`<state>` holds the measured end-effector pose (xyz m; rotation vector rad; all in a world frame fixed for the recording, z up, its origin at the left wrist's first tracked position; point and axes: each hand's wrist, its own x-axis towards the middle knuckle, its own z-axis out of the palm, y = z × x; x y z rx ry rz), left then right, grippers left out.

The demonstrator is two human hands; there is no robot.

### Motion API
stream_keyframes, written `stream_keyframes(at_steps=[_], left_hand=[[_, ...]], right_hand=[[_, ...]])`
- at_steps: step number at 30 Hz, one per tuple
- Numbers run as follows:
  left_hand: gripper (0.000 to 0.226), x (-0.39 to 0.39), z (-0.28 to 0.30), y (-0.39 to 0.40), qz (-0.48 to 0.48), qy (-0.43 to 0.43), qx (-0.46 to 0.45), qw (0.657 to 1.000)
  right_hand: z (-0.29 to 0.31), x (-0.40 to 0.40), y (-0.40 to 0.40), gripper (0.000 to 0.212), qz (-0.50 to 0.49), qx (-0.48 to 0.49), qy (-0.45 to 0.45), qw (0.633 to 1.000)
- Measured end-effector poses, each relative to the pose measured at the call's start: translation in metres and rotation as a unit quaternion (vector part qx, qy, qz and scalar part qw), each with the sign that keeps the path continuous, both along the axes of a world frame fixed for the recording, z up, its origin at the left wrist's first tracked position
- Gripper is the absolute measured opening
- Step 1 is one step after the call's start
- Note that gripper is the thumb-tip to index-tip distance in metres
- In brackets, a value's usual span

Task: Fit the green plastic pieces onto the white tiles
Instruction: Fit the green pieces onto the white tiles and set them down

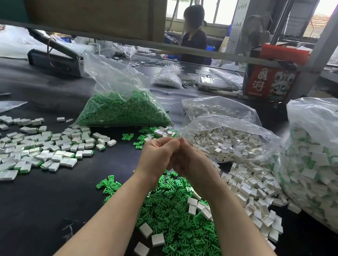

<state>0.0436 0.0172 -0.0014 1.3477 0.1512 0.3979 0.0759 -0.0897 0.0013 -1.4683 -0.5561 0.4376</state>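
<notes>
My left hand (157, 155) and my right hand (191, 162) meet above the table's middle, fingers curled and fingertips pressed together. Whatever lies between them is hidden. Below my wrists lies a heap of loose green plastic pieces (183, 225) with a few white tiles (157, 239) on it. More empty white tiles (249, 191) spread to the right. At the left lies a spread of white tiles with green edges (33, 149).
An open bag of green pieces (123, 109) and an open bag of white tiles (230, 139) stand behind my hands. A large bag of fitted tiles (320, 167) fills the right side. A red carton (274, 77) and another person (194, 35) are at the back.
</notes>
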Motion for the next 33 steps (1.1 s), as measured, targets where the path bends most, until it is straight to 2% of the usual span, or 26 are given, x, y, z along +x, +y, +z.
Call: stream_keyframes(at_steps=[2, 5, 8, 12, 20, 33], left_hand=[[0.042, 0.000, 0.000, 0.000, -0.007, 0.008, -0.012, 1.000], [0.027, 0.002, -0.001, 0.000, -0.010, 0.016, -0.034, 0.999], [0.027, 0.004, -0.002, -0.001, -0.004, 0.017, -0.037, 0.999], [0.026, 0.003, -0.004, -0.002, -0.001, 0.010, -0.018, 1.000], [0.026, 0.004, -0.006, -0.006, -0.021, -0.007, -0.057, 0.998], [0.024, 0.003, -0.010, -0.001, -0.040, 0.002, -0.045, 0.998]], right_hand=[[0.002, -0.001, 0.000, 0.079, -0.001, 0.002, -0.005, 1.000], [0.003, -0.003, 0.001, 0.076, -0.015, 0.010, -0.001, 1.000], [0.004, -0.004, 0.001, 0.064, -0.026, 0.021, 0.013, 0.999], [0.008, -0.008, 0.002, 0.071, -0.035, 0.029, 0.032, 0.998], [0.004, -0.005, 0.003, 0.040, -0.065, 0.059, 0.051, 0.995], [0.003, -0.007, 0.003, 0.050, -0.072, 0.051, 0.038, 0.995]])
